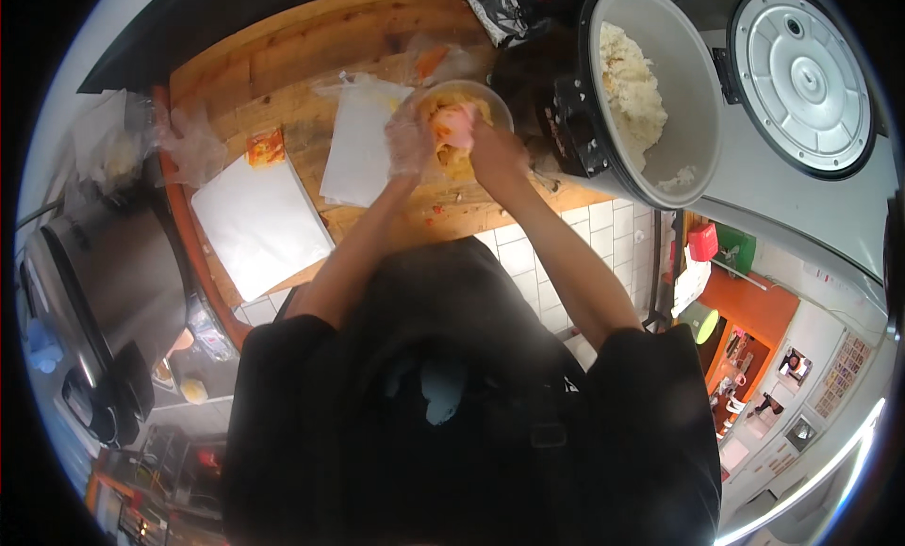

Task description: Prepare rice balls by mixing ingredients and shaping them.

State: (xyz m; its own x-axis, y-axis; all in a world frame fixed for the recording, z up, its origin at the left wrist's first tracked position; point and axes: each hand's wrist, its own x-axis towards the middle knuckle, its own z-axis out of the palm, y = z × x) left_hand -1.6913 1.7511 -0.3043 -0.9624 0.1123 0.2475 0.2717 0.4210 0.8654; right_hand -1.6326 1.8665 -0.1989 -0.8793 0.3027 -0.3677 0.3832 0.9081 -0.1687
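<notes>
Both hands are at a round bowl (494, 96) on the wooden worktop (283, 42). Left hand (410, 143), in a thin clear covering, lies against the bowl's left side; blur prevents telling whether it grips the wall. Right hand (498, 155) reaches over the right side, fingers next to a pink item (455, 125) above the bowl's yellowish contents (447, 158). Motion blur again: closure of the right hand on the pink item cannot be told.

Left of the bowl, partly behind the left hand: white sheets (354, 148). Farther left, a second white stack (262, 221), with an orange-red flat piece (265, 147) at its upper edge. Clear plastic film (198, 148) is crumpled at the worktop's left end.

Right of the bowl, a large dark-sided pot (693, 94) stands open, white rice (630, 94) banked along its left inner wall. Its round metal lid (806, 80) is tilted back to the right.
</notes>
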